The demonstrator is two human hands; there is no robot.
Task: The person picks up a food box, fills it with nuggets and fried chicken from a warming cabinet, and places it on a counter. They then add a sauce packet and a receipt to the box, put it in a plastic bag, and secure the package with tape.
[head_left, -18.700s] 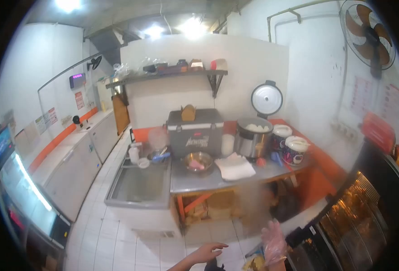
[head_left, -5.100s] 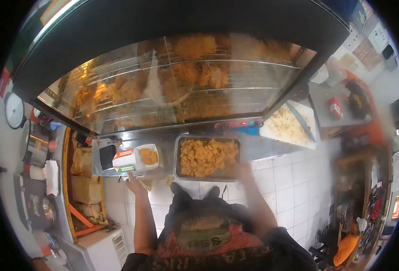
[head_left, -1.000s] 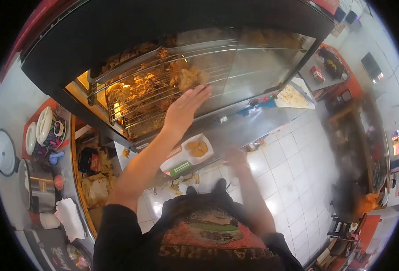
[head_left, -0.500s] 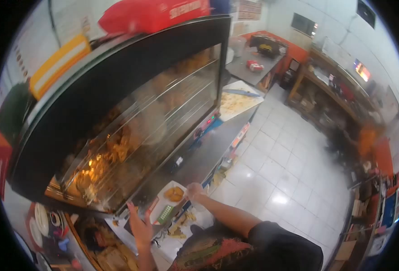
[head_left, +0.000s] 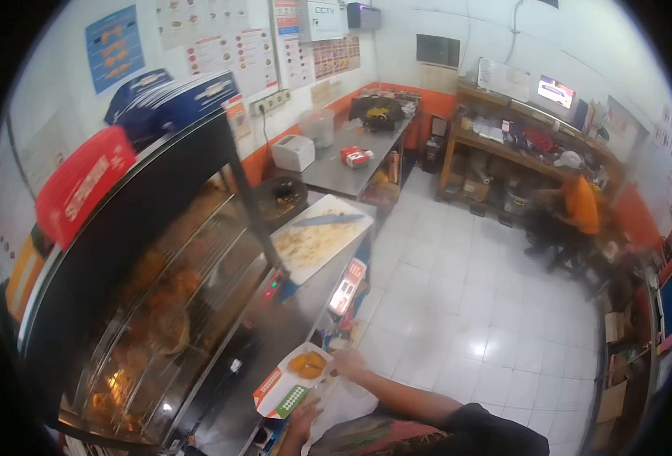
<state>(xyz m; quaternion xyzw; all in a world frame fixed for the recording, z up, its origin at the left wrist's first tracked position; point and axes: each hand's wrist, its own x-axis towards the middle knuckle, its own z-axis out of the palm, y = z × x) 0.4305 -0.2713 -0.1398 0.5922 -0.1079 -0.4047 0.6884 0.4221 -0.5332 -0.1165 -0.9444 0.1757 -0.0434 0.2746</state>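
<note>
A paper food box (head_left: 274, 386), white with orange and green printed panels, lies open at the edge of the metal counter. Several golden-brown fried pieces (head_left: 307, 365) sit in its far end. My left hand (head_left: 303, 418) grips the box's near corner beside the green panel, its fingertips partly hidden. On the other side, my right hand (head_left: 349, 365), seemingly in a clear plastic glove, has its fingers closed at the box's right rim.
A glass-fronted warming cabinet (head_left: 191, 304) with fried food stands at left. Beyond it, a white cutting board (head_left: 324, 247) covered in crumbs holds a blue-grey knife (head_left: 327, 220). A digital scale (head_left: 347, 286) is at the counter edge. Across the tiled floor sits a person in orange (head_left: 579, 205).
The view has swung up and right, showing more wall and the seated person. My left hand has gone from spread beside the box to closed on its near corner.
</note>
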